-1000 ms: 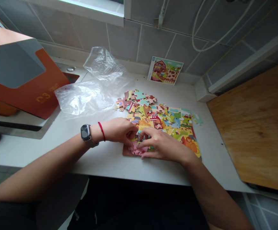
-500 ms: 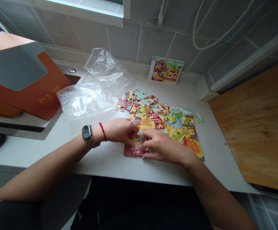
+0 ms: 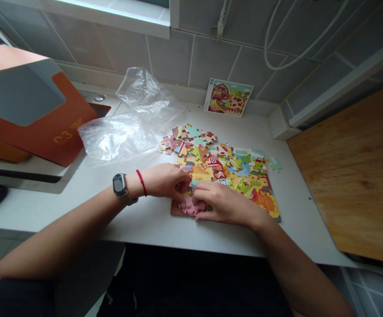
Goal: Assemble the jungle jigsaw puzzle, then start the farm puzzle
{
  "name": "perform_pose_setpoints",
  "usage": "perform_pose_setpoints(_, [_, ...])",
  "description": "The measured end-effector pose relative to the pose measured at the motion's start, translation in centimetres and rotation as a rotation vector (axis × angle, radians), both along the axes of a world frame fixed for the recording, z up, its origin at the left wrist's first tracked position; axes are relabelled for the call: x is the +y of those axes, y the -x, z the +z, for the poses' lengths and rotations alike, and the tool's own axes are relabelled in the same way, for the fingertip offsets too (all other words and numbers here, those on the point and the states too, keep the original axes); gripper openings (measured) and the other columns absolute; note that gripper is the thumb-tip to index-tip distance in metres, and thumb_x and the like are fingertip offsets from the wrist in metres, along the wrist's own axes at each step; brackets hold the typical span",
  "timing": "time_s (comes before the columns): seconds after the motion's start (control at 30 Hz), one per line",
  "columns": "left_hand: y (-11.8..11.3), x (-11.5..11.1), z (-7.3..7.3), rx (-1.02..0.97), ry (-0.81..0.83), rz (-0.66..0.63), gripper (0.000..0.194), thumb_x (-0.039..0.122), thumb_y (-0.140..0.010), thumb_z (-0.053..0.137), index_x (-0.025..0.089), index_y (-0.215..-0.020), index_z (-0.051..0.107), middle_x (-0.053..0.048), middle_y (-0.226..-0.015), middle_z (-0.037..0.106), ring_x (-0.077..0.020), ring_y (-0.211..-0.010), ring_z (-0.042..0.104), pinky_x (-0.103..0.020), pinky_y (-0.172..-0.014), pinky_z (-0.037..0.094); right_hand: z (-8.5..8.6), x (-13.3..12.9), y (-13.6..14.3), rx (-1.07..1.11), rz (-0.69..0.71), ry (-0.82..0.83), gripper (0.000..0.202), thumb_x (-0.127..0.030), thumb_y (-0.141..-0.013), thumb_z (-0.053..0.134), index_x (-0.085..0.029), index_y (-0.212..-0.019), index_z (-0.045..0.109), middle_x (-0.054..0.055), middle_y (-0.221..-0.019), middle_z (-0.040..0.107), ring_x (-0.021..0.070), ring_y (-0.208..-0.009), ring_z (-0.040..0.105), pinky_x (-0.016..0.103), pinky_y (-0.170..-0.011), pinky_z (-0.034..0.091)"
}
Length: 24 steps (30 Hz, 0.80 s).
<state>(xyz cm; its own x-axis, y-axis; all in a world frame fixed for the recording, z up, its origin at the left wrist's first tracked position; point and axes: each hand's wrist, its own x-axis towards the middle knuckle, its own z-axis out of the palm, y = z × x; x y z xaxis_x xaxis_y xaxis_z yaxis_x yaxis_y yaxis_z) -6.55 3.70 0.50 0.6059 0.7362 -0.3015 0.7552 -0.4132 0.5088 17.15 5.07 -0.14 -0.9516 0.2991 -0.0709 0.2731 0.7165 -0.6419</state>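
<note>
The front edge of the bench [image 3: 138, 226] crosses the lower part of the frame, with a strip of white surface between it and the jigsaw puzzle [image 3: 244, 176]. On the right, more white surface separates the puzzle from a wooden board [image 3: 352, 176]; one stray piece [image 3: 275, 164] lies just beside the puzzle there. Room is tighter behind: a heap of loose pieces [image 3: 193, 140] touches the puzzle's upper left, and a picture card [image 3: 230, 97] leans at the wall, upper centre. Clear plastic bags [image 3: 118, 138] and an orange box [image 3: 69, 141] take up the upper left.

The puzzle lies at the centre right of the frame, under both hands. Its pink pieces [image 3: 189, 208], near the lower left corner, are right at the fingertips.

The left hand [image 3: 176, 181] comes in from the left, fingers curled under and thumb pointing down to the pink pieces. The right hand [image 3: 219, 200] reaches in from the lower right, palm down, fingers bent. Whether either hand pinches a piece or only presses cannot be told.
</note>
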Motion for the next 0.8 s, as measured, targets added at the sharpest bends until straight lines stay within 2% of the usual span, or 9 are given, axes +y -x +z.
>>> perform_pose_setpoints(0.33, [0.2, -0.1, -0.4, -0.026, -0.016, -0.008, 0.023, 0.033, -0.076, 0.083, 0.021, -0.073, 0.063, 0.005, -0.063, 0.061, -0.0115, -0.054, 0.049, -0.027, -0.053, 0.026, -0.2, -0.1, 0.4, 0.043, 0.022, 0.004, 0.024, -0.03, -0.089, 0.083, -0.018, -0.086, 0.062, 0.004, -0.097, 0.063, 0.0181, -0.088, 0.057, 0.029, -0.075, 0.043])
perform_pose_setpoints(0.43, [0.5, 0.2, 0.0, -0.1, -0.017, -0.003, 0.024, 0.036, -0.087, 0.072, 0.021, -0.073, 0.062, 0.004, -0.063, 0.061, -0.0113, -0.053, 0.05, -0.026, -0.054, 0.029, -0.3, -0.1, 0.2, 0.037, 0.053, -0.069, 0.027, -0.033, -0.085, 0.086, -0.019, -0.088, 0.063, 0.006, -0.1, 0.063, 0.0207, -0.091, 0.056, 0.031, -0.078, 0.044])
perform_pose_setpoints(0.5, [1.0, 0.7, 0.4, -0.155, -0.023, 0.073, 0.036, 0.041, -0.099, 0.057, 0.02, -0.07, 0.059, 0.003, -0.058, 0.06, -0.0114, -0.05, 0.049, -0.026, -0.054, 0.032, -0.2, -0.1, 0.1, 0.03, 0.064, -0.1, 0.027, -0.033, -0.085, 0.085, -0.019, -0.088, 0.063, 0.006, -0.1, 0.062, 0.0209, -0.09, 0.055, 0.032, -0.078, 0.043])
perform_pose_setpoints(0.57, [1.6, 1.2, 0.7, -0.182, -0.067, 0.21, 0.048, 0.045, -0.106, 0.044, 0.02, -0.067, 0.055, 0.002, -0.053, 0.058, -0.0117, -0.048, 0.049, -0.026, -0.055, 0.034, -0.1, -0.2, 0.0, 0.018, 0.065, -0.113, 0.026, -0.033, -0.087, 0.084, -0.019, -0.087, 0.062, 0.006, -0.1, 0.062, 0.0205, -0.089, 0.054, 0.032, -0.077, 0.042])
perform_pose_setpoints(0.67, [2.6, 2.0, 0.6, -0.09, -0.232, 0.35, 0.052, 0.049, -0.106, 0.044, 0.02, -0.063, 0.053, 0.0, -0.049, 0.055, -0.0126, -0.047, 0.048, -0.028, -0.056, 0.033, 0.0, -0.2, 0.1, -0.011, 0.06, -0.119, 0.026, -0.032, -0.087, 0.083, -0.02, -0.083, 0.061, 0.005, -0.098, 0.06, 0.02, -0.088, 0.054, 0.031, -0.075, 0.041])
perform_pose_setpoints(0.8, [3.2, 2.3, -0.3, 0.132, -0.346, 0.302, 0.054, 0.049, -0.105, 0.045, 0.02, -0.062, 0.058, -0.004, -0.055, 0.059, -0.0157, -0.05, 0.049, -0.031, -0.056, 0.029, -0.1, -0.1, 0.1, -0.012, 0.039, -0.113, 0.026, -0.031, -0.086, 0.084, -0.02, -0.083, 0.06, 0.004, -0.097, 0.059, 0.0195, -0.087, 0.053, 0.031, -0.074, 0.039])
